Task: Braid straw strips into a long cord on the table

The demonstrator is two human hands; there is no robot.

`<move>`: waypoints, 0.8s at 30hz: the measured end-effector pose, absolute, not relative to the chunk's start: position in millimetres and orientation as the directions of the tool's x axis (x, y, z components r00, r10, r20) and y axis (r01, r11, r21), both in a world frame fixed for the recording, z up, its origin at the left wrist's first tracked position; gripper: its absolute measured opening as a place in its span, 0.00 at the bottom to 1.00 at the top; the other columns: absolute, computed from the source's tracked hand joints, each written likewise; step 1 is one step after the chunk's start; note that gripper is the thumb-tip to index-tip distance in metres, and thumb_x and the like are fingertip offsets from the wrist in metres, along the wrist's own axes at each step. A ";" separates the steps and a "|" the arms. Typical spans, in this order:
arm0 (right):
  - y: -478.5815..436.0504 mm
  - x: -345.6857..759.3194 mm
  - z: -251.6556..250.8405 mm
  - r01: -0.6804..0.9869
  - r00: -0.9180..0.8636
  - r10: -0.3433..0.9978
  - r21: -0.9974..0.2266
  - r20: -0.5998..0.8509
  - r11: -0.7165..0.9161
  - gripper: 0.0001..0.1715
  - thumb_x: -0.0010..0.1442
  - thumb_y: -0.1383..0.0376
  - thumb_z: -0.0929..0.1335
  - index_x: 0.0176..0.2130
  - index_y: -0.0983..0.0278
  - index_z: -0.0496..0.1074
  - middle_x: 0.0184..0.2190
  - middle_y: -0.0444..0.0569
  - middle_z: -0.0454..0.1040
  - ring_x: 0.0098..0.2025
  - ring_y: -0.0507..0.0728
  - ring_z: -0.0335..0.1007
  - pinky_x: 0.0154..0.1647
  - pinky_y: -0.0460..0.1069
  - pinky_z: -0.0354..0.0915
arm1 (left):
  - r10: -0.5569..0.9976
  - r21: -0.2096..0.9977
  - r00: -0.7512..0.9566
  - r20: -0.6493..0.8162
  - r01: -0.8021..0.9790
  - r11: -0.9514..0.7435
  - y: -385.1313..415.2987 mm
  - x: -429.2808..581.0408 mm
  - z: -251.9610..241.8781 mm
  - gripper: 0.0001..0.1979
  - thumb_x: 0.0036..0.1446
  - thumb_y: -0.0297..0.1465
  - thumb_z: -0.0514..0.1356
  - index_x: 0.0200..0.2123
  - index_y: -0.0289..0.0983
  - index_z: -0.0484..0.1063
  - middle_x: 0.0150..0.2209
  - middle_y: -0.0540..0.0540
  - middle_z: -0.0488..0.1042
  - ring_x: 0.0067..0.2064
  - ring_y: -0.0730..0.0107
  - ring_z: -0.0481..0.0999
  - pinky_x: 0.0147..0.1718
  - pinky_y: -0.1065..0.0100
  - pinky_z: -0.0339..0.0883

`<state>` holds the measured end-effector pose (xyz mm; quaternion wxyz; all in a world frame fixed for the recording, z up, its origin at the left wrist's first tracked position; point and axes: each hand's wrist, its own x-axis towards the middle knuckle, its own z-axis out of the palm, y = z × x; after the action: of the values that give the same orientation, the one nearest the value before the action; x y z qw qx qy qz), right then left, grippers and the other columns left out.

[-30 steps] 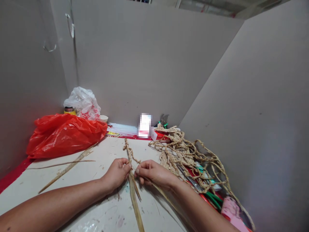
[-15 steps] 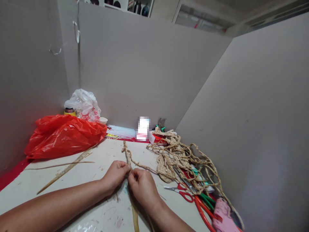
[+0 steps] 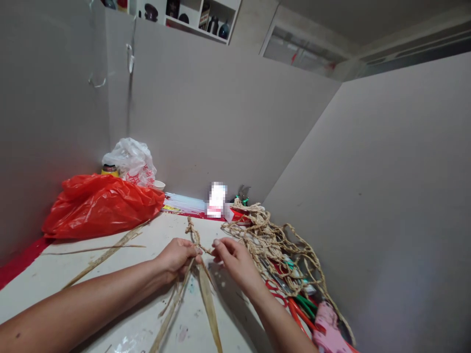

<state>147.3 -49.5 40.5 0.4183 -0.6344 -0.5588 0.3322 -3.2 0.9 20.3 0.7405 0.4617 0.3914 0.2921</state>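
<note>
My left hand point(image 3: 180, 256) pinches the base of a short braid point(image 3: 191, 228) of dry plant fibre above the white tabletop. Loose flat fibre strips point(image 3: 208, 299) hang from under its fingers toward the near edge, spread apart. A thin twisted fibre cord point(image 3: 205, 250) runs from the braid to my right hand point(image 3: 230, 255), whose thumb and fingers close on it. Past that hand, the cord is partly hidden. To the right lies a tangled heap of braided rope point(image 3: 272, 240). Another dry strip point(image 3: 106, 257) lies on the table at left.
A red plastic bag point(image 3: 106, 206) sits at left, with a white plastic bag point(image 3: 132, 162) behind it. Red-handled scissors point(image 3: 276, 292) and a pink tool point(image 3: 327, 321) lie at right. A blurred-out upright object point(image 3: 217, 200) stands by the grey partition point(image 3: 206, 113).
My right hand has moved right, away from the left hand, and now grips the cord. The strips below have spread apart. The camera view has tilted slightly up.
</note>
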 end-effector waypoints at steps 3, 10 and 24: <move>-42.2 144.5 28.7 0.180 0.032 0.995 -0.979 -0.095 -0.099 0.22 0.54 0.49 0.66 0.33 0.66 0.69 0.26 0.47 0.72 0.27 0.52 0.68 0.26 0.44 0.62 | 0.753 0.895 0.582 -0.308 -0.091 0.437 4.4 -5.8 23.9 0.10 0.38 0.33 0.64 0.20 0.33 0.66 0.14 0.53 0.66 0.12 0.87 0.47 0.14 0.73 0.32; -32.2 139.3 19.0 0.033 -0.286 0.866 -0.907 -0.410 -0.419 0.21 0.57 0.49 0.64 0.29 0.65 0.65 0.15 0.34 0.52 0.13 0.43 0.39 0.11 0.40 0.35 | 0.776 0.914 0.549 -0.309 -0.055 0.403 6.6 -6.1 17.3 0.05 0.38 0.26 0.58 0.23 0.36 0.63 0.11 0.56 0.61 0.12 0.85 0.46 0.14 0.74 0.34; -30.3 142.9 3.4 -0.326 -0.478 0.758 -0.712 -0.443 -0.622 0.11 0.54 0.61 0.65 0.26 0.65 0.62 0.11 0.31 0.46 0.13 0.43 0.30 0.12 0.39 0.32 | 0.798 0.988 0.600 -0.065 0.151 -0.032 25.1 -16.4 8.1 0.07 0.41 0.31 0.60 0.23 0.33 0.66 0.21 0.50 0.70 0.24 0.77 0.65 0.26 0.73 0.56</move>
<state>142.9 -30.3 3.4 0.3333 -0.3869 -0.2792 0.8132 -16.4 25.1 8.1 0.5974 0.6655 0.3563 0.2707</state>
